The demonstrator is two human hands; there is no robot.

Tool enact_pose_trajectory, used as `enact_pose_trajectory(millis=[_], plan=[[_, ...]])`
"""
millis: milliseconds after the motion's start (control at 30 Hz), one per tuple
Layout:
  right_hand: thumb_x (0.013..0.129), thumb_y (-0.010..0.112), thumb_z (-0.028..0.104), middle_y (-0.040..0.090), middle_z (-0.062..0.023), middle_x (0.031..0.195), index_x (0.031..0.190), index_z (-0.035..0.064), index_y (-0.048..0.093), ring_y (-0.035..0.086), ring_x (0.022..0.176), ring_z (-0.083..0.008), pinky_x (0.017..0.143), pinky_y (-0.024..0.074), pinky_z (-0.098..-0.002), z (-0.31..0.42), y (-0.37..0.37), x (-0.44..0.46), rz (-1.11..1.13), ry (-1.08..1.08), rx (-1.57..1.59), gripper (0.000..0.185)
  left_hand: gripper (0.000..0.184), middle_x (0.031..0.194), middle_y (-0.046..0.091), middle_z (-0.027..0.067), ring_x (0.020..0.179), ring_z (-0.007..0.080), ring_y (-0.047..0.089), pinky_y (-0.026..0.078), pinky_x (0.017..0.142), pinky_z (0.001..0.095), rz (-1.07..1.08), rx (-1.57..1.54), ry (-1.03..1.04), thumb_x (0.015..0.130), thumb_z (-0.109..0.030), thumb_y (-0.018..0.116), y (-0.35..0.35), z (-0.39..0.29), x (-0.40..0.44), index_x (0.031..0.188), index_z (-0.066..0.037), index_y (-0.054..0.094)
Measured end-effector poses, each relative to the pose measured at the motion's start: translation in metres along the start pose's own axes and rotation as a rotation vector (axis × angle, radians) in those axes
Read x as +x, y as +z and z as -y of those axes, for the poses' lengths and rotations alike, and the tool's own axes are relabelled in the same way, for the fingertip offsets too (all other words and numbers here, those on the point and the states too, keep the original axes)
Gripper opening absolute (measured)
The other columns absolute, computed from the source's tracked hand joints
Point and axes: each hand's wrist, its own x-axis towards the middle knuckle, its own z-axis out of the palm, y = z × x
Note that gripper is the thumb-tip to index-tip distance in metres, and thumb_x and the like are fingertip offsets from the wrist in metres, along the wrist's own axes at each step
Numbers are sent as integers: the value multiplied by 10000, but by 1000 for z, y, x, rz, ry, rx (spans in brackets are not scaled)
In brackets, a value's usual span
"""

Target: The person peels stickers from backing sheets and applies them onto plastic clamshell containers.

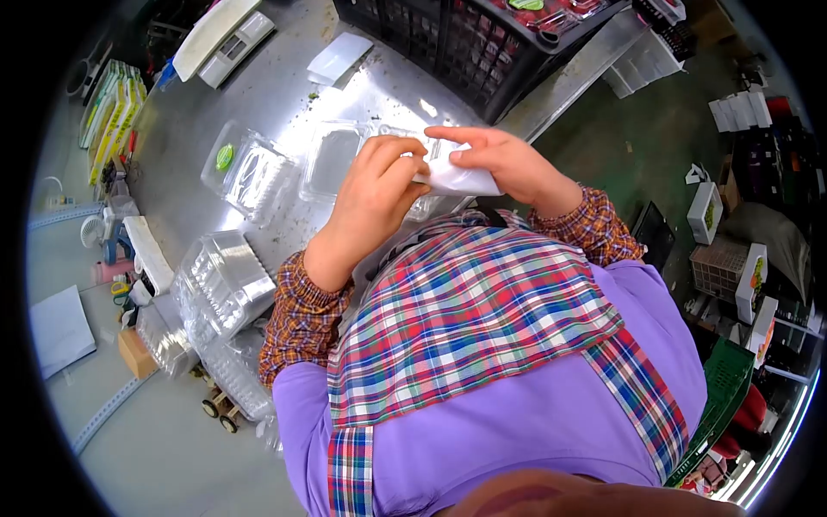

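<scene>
Sheet, flat and white (62, 332), at far left on a pale grey surface. Right of and above it: bundle of upright yellow, green and white packs (114, 121). Next, stacked clear ribbed plastic containers (226, 284), just beside the left sleeve, its cuff checked orange and brown (297, 314).

On the shiny steel table (280, 86): clear plastic container with green oval label (250, 172); then, to its right, shallow clear plastic tray (332, 159), near the left hand. Above the tray, folded white sheet (338, 59), well apart from both hands.

Left hand (372, 185): mostly closed, fingers curled, thumb and fingertips pinched on the left end of a thin white paper-like piece (461, 175). Piece lies between the two hands, above the table edge and just in front of the red, blue and white plaid apron (474, 302); small grey mark near its upper left.

Right hand (515, 168): partly open, index finger extended leftward along the upper edge, thumb bent onto the face of the piece, gripping its right part. Remaining fingers hidden; their curl cannot be told.

Above the right hand, black slatted plastic crate holding red contents (457, 47). Far right, low: green plastic crate (722, 388).
</scene>
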Motion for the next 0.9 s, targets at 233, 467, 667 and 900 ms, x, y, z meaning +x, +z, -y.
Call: enact_pose_trajectory(millis=[233,467,667,900], plan=[[894,544,58,623,-149,1138,1293,-23,540,650,943,-187,818,538,-290,-6,-1,6,-16,92,193,407,270,1013,634,82,996,300,585,498,818,396,-106,80,87,642,-11,766,1,3,-10,882,-44,647],[891,524,34,603,-199,1178,1283,-44,537,653,981,-245,845,552,-332,-12,0,14,26,212,340,400,247,964,648,72,967,284,596,511,786,390,-129,169,187,612,-37,744,-3,3,-20,843,-44,655],[895,495,29,590,-207,1204,1309,-35,516,645,1014,-259,877,544,-345,-17,3,17,169,252,362,419,196,977,651,42,943,258,604,511,787,412,-175,219,314,631,-96,689,-17,-17,-29,824,-61,682],[905,490,89,605,-182,1205,1391,13,438,647,1018,-216,874,531,-311,-15,-4,23,208,224,230,495,223,1007,642,16,966,255,592,522,821,422,-197,237,349,642,-105,739,-35,-35,-40,862,-90,707]])
